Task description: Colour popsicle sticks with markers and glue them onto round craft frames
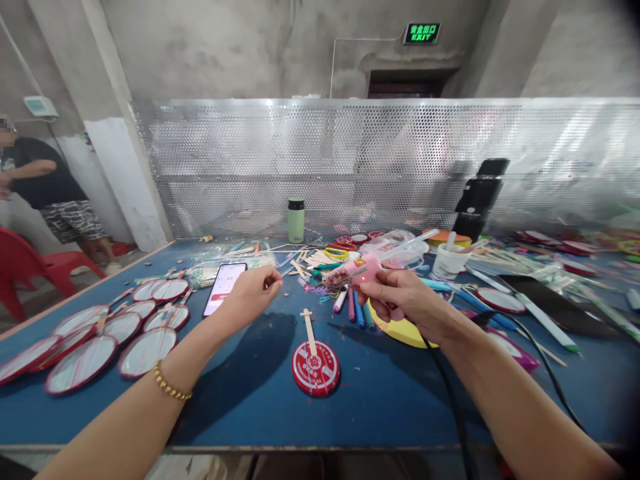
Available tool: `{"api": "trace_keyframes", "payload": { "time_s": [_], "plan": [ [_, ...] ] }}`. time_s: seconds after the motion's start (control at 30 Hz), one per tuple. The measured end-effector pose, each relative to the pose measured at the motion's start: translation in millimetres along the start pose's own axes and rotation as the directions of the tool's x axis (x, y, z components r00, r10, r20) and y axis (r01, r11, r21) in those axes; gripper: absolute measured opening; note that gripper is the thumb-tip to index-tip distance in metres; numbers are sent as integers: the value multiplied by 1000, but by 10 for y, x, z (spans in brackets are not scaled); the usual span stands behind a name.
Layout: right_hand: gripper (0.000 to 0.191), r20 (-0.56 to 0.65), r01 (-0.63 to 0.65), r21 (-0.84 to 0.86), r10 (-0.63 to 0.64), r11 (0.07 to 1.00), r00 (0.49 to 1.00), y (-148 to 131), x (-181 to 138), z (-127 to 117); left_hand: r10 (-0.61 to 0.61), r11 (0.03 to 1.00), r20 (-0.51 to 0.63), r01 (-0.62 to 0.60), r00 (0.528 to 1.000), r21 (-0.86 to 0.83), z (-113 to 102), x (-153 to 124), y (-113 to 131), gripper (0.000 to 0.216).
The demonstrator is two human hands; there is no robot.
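Observation:
My right hand [400, 297] is closed round a pink glue gun [356, 271], its nozzle pointing left above the blue table [240, 393]. A black cord [450, 393] runs from it back along my forearm. My left hand [255, 287] hovers beside a phone [225, 288], fingertips pinched together; whether anything is between them is too small to tell. Below and between my hands lies a red round disc [316, 367] with a wooden stick [310, 330] laid on it, pointing away from me.
Several red-rimmed discs [100, 337] lie in a cluster at the left. Markers, sticks, a white cup [449, 260], a yellow foam piece [400, 330] and a green flask [296, 220] crowd the back. A perforated metal screen [350, 160] borders the table. A person stands at far left beside a red chair [30, 267].

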State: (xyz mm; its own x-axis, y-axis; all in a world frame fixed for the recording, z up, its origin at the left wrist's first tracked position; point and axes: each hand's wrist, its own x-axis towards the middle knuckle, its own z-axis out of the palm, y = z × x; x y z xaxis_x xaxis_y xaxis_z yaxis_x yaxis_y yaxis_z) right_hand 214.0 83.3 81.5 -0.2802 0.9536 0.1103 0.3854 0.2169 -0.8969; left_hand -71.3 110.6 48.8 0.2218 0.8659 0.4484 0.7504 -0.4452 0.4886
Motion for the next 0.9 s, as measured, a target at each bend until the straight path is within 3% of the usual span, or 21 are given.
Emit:
{"api": "trace_keyframes", "payload": {
  "time_s": [0.17, 0.3, 0.9],
  "plan": [
    [44, -2, 3, 4, -3, 1000, 1000, -1, -1, -7, 11, 1000, 207, -7, 978, -20, 110, -59, -26, 13],
    [45, 8, 10, 5, -10, 1000, 1000, -7, 1, -1, 55, 998, 282, -47, 958, -33, 227, -76, -28, 8],
    [44, 42, -6, 3, 6, 1000, 999, -20, 3, 16, 99, 995, 282, -98, 954, -18, 290, -66, 77, 12]
  ]
}}
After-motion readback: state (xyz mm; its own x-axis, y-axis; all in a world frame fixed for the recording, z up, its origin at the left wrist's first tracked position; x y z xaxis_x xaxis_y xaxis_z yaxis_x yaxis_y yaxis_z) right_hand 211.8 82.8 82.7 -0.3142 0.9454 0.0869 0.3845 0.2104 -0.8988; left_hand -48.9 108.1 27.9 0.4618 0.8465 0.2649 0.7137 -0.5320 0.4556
